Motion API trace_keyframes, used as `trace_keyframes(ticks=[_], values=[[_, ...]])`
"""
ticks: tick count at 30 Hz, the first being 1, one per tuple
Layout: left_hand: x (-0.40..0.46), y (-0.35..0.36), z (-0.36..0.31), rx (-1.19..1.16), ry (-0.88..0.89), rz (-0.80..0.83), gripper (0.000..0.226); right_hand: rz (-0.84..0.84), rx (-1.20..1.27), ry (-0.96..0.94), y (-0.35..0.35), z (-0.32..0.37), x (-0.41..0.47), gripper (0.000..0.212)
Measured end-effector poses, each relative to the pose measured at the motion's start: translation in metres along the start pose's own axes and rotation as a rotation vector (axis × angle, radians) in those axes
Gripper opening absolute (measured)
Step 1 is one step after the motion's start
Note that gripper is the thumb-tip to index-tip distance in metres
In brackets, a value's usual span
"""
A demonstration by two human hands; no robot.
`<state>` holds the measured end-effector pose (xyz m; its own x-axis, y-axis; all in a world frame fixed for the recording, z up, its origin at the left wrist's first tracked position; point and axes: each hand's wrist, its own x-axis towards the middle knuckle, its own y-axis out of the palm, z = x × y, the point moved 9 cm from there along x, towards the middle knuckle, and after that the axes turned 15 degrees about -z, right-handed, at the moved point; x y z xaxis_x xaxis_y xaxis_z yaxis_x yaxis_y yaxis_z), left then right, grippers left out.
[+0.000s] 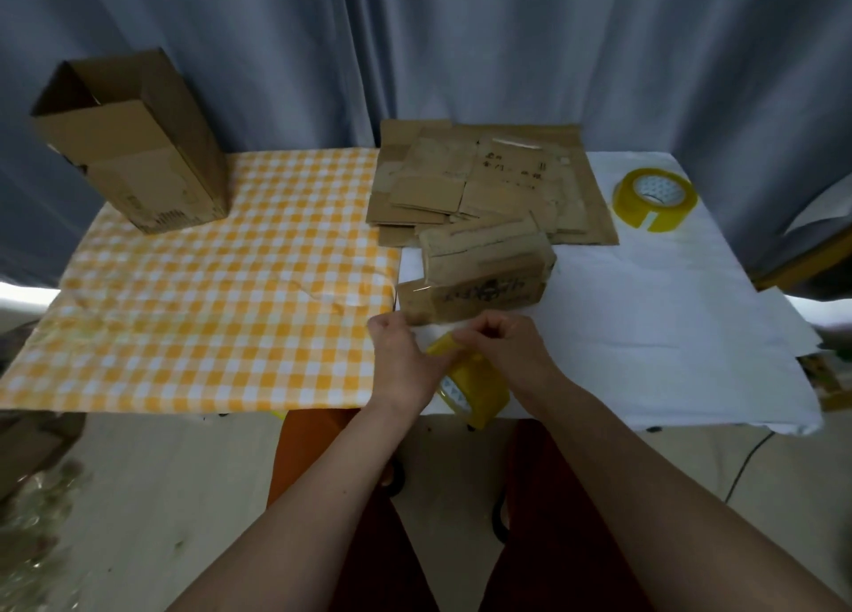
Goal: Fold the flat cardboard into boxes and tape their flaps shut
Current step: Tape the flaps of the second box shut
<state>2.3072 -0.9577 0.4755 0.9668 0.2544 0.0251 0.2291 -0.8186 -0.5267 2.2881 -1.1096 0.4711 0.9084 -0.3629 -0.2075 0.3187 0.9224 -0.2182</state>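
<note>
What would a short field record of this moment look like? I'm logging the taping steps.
left hand: grips the held tape roll
right hand: pinches at the roll's top edge
folded box: on the white cloth, just beyond the hands
flat cardboard: stacked behind it
spare tape roll: far right
open box: upright, far left on the checked cloth

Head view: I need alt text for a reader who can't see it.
Both hands, left and right, grip a yellow tape roll at the table's near edge, before a small folded box. Behind lie flat cardboard, a second roll and an open box.
</note>
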Motion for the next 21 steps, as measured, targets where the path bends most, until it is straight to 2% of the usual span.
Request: trace_keyframes(ticks=[2, 7, 10, 13, 16, 19, 21], values=[[0.002, -0.014, -0.004, 0.056, 0.058, -0.062, 0.082, 0.004, 0.016, -0.021, 0.002, 0.001, -0.001, 0.009], [-0.013, -0.01, -0.021, -0.145, 0.214, 0.052, 0.087, 0.016, 0.058, -0.09, 0.003, 0.008, -0.002, 0.01], [-0.018, -0.004, -0.028, -0.195, 0.274, 0.092, 0.068, 0.024, 0.037, -0.092, 0.004, 0.01, -0.002, 0.013], [-0.019, -0.006, -0.031, -0.179, 0.348, 0.018, 0.043, 0.022, -0.004, -0.073, 0.004, 0.007, 0.0, 0.013], [-0.018, -0.008, -0.028, -0.158, 0.339, -0.045, 0.039, -0.007, -0.038, -0.039, 0.002, 0.005, 0.001, 0.017], [-0.018, -0.008, -0.027, -0.158, 0.335, -0.029, 0.048, -0.008, -0.085, -0.04, 0.003, 0.007, 0.001, 0.02], [-0.02, -0.01, -0.028, -0.147, 0.342, -0.037, 0.044, -0.018, -0.096, -0.034, 0.003, 0.009, 0.001, 0.021]])
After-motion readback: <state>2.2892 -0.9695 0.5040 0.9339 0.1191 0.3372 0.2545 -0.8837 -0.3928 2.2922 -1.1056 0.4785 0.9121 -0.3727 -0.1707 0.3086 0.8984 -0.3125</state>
